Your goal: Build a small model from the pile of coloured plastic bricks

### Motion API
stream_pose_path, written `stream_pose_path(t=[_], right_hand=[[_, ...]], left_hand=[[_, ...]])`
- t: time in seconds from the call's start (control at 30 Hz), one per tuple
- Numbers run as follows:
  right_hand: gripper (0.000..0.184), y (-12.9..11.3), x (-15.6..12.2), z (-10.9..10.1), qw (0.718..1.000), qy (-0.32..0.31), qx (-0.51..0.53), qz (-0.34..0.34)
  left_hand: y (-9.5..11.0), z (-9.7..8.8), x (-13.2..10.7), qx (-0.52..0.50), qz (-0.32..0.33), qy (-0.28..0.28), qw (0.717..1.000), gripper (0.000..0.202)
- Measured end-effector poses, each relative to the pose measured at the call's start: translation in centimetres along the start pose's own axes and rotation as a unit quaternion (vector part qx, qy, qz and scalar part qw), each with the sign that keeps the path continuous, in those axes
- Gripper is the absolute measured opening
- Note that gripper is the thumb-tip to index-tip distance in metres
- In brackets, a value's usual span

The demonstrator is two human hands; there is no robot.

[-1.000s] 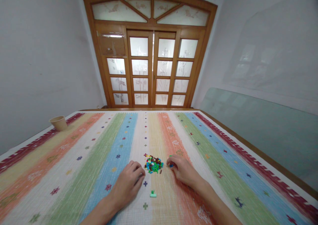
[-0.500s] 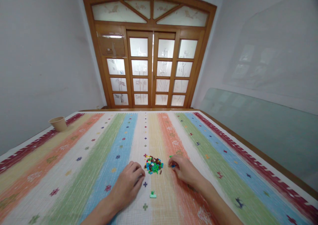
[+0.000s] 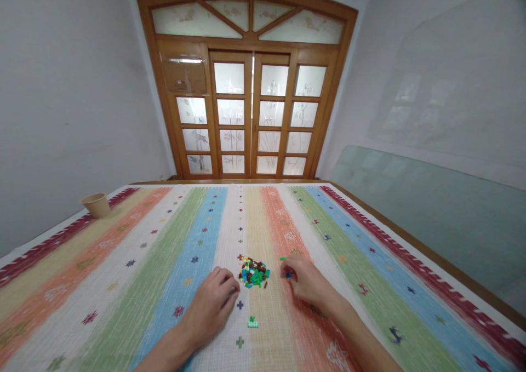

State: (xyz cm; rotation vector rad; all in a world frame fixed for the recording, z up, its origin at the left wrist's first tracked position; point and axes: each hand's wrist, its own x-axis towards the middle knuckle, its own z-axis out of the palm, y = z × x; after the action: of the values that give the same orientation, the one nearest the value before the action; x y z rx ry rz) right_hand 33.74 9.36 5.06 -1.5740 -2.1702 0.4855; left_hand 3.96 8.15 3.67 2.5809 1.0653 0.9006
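Note:
My left hand rests on the striped cloth just left of a small pile of toy building bricks, its fingers curled in; whatever may lie inside them is hidden. To the right of the pile, my right hand has its fingers bent together, with a small blue brick showing at the fingertips. Just beyond those fingers lies a green brick. Nearer to me, between the hands, stands a small pale-green ribbed piece with a darker green bit on top. The pile mixes brown, green, blue, white, yellow and red.
A tan paper cup stands at the far left of the table. The striped tablecloth covers the tabletop. Beyond the table are wooden glazed doors, and a pale green panel leans along the right wall.
My right hand has shifted very slightly to the right, the blue brick moving with it. My left hand, the pile and the pale-green piece look practically unchanged.

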Motion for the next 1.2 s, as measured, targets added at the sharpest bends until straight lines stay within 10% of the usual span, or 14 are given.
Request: stream_pose_path(t=[0.4,1.2], right_hand=[[0.006,-3.3,-0.8,0.6,0.997,0.021,0.033,-0.065],[0.035,-5.3,-2.5,3.7,0.984,-0.094,0.063,-0.135]], left_hand=[[0.3,-0.2,0.1,0.001,0.0,0.01,1.0,0.013],[0.0,0.1,-0.1,0.0,-0.012,-0.005,1.0,0.014]])
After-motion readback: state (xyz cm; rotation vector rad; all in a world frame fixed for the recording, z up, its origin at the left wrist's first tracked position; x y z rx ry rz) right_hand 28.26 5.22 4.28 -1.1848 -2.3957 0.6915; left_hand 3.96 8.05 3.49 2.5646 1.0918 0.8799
